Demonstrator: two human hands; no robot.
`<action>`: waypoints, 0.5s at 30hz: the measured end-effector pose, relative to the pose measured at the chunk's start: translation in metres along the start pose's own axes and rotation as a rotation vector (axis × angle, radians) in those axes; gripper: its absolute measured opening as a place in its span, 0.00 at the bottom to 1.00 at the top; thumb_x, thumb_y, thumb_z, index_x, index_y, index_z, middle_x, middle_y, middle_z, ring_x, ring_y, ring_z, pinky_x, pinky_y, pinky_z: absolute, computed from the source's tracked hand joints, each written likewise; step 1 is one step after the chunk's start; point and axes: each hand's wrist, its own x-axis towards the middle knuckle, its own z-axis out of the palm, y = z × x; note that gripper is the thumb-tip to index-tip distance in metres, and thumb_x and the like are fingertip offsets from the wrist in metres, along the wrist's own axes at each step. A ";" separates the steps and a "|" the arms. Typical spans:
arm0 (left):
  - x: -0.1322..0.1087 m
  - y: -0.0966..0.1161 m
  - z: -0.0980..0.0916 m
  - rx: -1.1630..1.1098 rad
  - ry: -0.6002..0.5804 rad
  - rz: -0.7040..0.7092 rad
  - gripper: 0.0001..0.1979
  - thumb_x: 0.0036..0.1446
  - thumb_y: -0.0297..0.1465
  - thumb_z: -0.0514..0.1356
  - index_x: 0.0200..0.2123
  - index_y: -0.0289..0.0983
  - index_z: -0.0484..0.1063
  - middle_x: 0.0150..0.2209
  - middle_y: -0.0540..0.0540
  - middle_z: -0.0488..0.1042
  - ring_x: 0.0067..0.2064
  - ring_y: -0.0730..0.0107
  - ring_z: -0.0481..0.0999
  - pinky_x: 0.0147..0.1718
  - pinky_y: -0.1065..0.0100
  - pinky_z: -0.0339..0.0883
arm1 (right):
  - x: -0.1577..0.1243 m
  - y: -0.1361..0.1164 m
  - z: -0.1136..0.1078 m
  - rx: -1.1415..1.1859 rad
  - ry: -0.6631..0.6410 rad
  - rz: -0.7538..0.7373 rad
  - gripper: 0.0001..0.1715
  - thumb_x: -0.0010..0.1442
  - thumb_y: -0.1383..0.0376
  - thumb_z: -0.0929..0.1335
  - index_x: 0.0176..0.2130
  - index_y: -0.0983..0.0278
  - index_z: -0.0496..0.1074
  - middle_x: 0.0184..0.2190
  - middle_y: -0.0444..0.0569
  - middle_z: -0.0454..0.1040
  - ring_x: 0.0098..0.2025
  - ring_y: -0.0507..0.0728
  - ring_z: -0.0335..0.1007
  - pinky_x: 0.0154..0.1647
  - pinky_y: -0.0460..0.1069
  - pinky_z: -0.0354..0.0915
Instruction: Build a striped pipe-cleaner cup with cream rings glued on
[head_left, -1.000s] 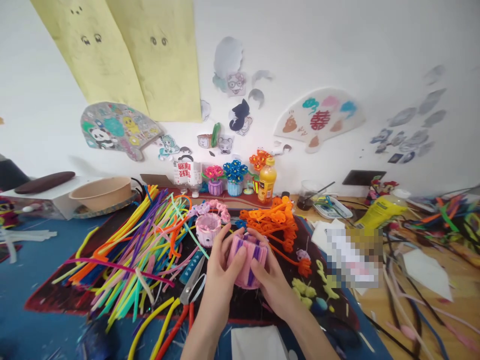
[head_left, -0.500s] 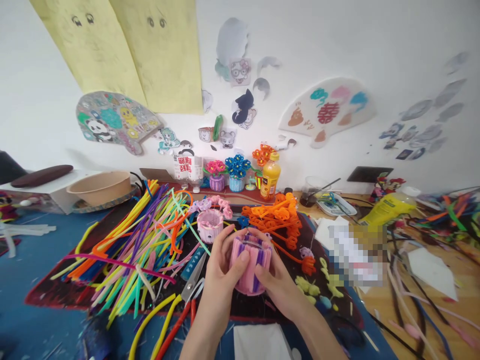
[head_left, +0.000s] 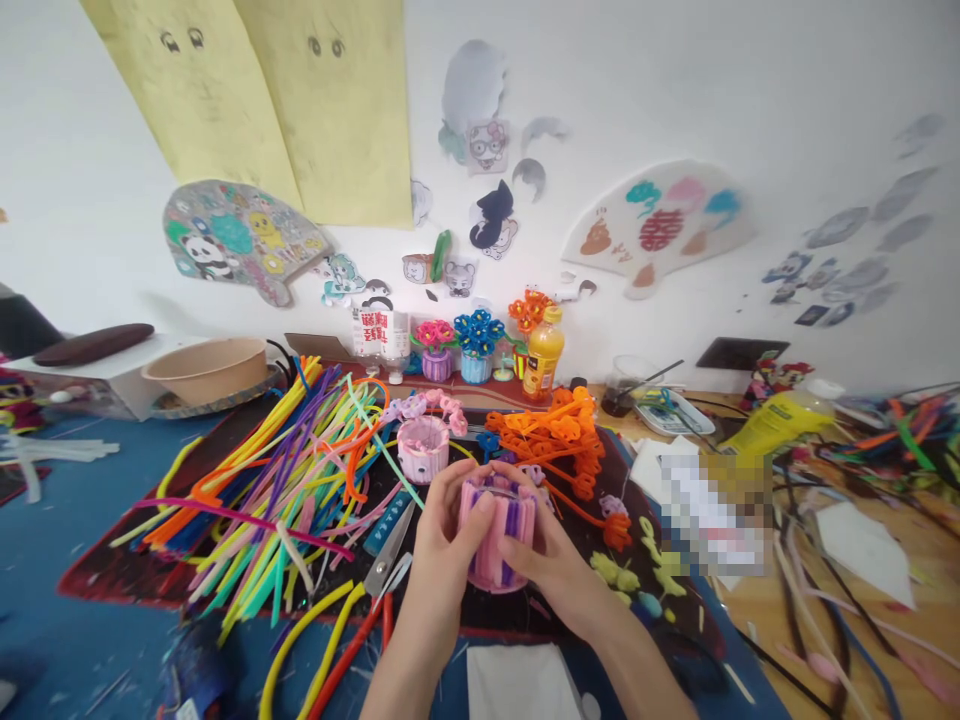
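Observation:
Between my two hands is a small round pot (head_left: 496,545) covered in upright pink and purple pipe cleaners. My left hand (head_left: 454,525) wraps its left side, thumb pressed on the front. On the right side my right hand (head_left: 551,555) grips it, thumb low on the front wall. The far fingers of both hands are partly hidden behind the pot. Just beyond stands a lilac-pink pipe-cleaner pot (head_left: 421,455) with curly pink trim behind it. Scissors (head_left: 386,560) lie left of my left hand, and red-handled pliers (head_left: 356,645) are beside my left forearm.
A heap of colourful pipe cleaners (head_left: 277,490) spreads over the dark mat at left. Orange pipe-cleaner flowers (head_left: 562,440) lie at right. An orange drink bottle (head_left: 543,355) and small flower pots (head_left: 476,365) stand along the wall. White paper (head_left: 521,680) is at the front edge.
The camera view has shifted slightly. My right thumb has slid a little left across the pot's front; both hands keep hold of it.

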 end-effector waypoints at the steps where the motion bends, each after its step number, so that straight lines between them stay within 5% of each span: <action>1: 0.000 -0.001 -0.001 0.014 -0.003 0.004 0.21 0.57 0.41 0.64 0.51 0.40 0.68 0.54 0.42 0.74 0.57 0.57 0.72 0.57 0.61 0.63 | 0.000 -0.001 0.000 0.007 0.004 0.001 0.40 0.51 0.56 0.77 0.59 0.51 0.63 0.58 0.49 0.69 0.59 0.62 0.66 0.59 0.57 0.63; 8: -0.003 0.001 0.001 0.069 -0.101 0.048 0.22 0.56 0.40 0.65 0.53 0.42 0.68 0.57 0.43 0.72 0.59 0.56 0.70 0.57 0.61 0.62 | 0.001 -0.001 0.000 0.075 0.104 -0.011 0.39 0.53 0.53 0.76 0.61 0.53 0.64 0.58 0.50 0.70 0.59 0.63 0.66 0.60 0.59 0.62; 15: 0.000 0.001 -0.001 0.168 -0.002 0.088 0.19 0.59 0.43 0.60 0.50 0.40 0.69 0.50 0.42 0.76 0.52 0.59 0.75 0.52 0.62 0.66 | 0.001 0.001 -0.005 0.097 0.054 0.036 0.41 0.52 0.58 0.77 0.61 0.52 0.63 0.56 0.48 0.72 0.56 0.60 0.69 0.58 0.56 0.63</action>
